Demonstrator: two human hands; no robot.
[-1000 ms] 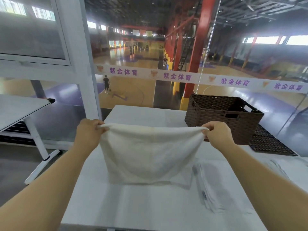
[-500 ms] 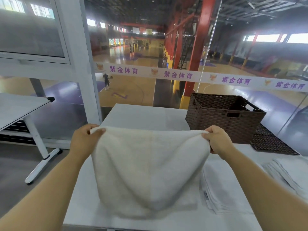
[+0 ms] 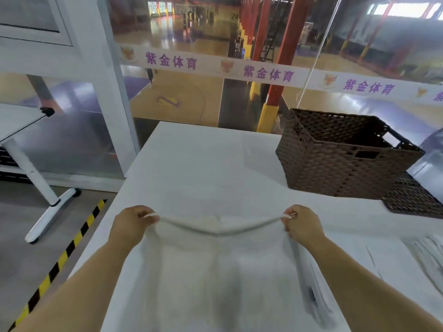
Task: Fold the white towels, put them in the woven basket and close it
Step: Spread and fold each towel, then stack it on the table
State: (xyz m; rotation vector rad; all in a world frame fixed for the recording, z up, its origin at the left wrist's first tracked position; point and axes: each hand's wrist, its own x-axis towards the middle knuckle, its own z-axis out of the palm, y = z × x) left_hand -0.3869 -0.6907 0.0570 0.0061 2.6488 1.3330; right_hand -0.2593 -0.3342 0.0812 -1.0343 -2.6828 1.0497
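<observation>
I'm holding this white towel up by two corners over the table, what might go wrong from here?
The towel sags in the middle between your left hand and right hand, so the fold may come out uneven. Its right side hangs close to the other towels lying by your right forearm and could drag them askew. Your left hand is near the left edge of the table, so cloth laid there might slip off.
</observation>
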